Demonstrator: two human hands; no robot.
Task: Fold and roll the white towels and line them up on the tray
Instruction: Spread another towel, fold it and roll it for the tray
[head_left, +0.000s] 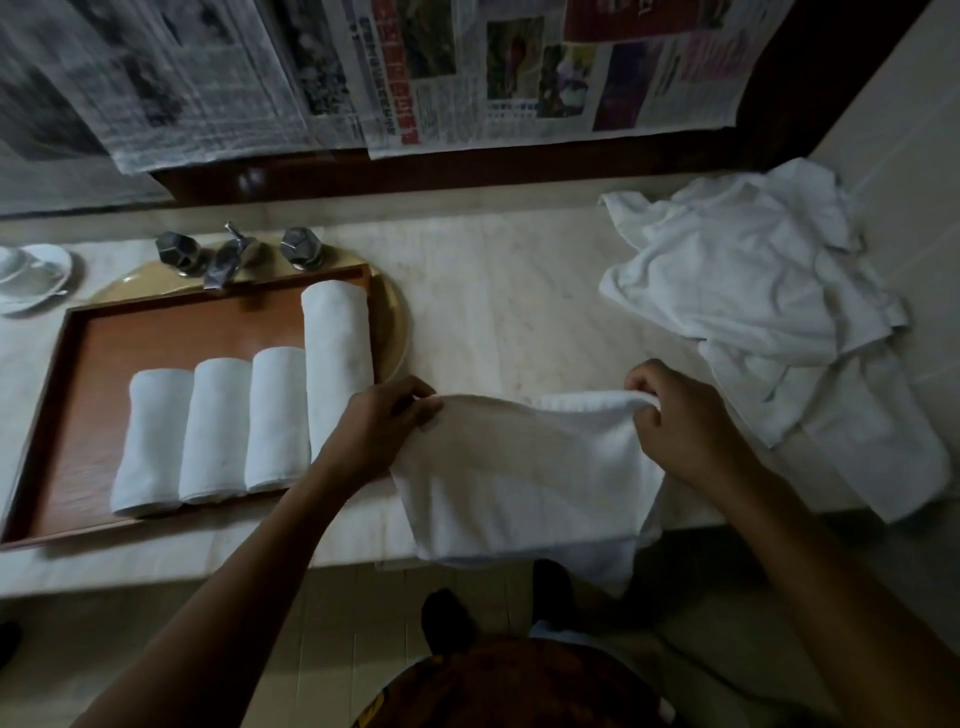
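We find the left hand (387, 423) with its fingers curled, thumb and fingertips pinching the far left edge of a flat white terry towel (519, 467). The right hand (683, 423) is likewise curled and pinches the far right edge of the same towel, where the cloth bunches into a small fold. Neither hand is spread; both grip cloth only.

The held towel lies at the 6 o'clock side of the pale marble counter (493, 291). Its far edge is lifted between the hands; its near part drapes over the counter's front edge and hangs down.

At 9 o'clock from the held towel sits a rectangular reddish-brown wooden tray (182, 332). On it we count four rolled white towels in a row, side by side and touching: first roll (150, 441), second roll (218, 431), third roll (278, 421) and a longer fourth roll (337, 353) that reaches further toward 12 o'clock. The left wrist hides the near end of the fourth roll.

At 2 o'clock from the held towel lies a loose heap of unfolded white towels (753, 291). At 12 o'clock from the tray stands a metal tap set (228, 260).
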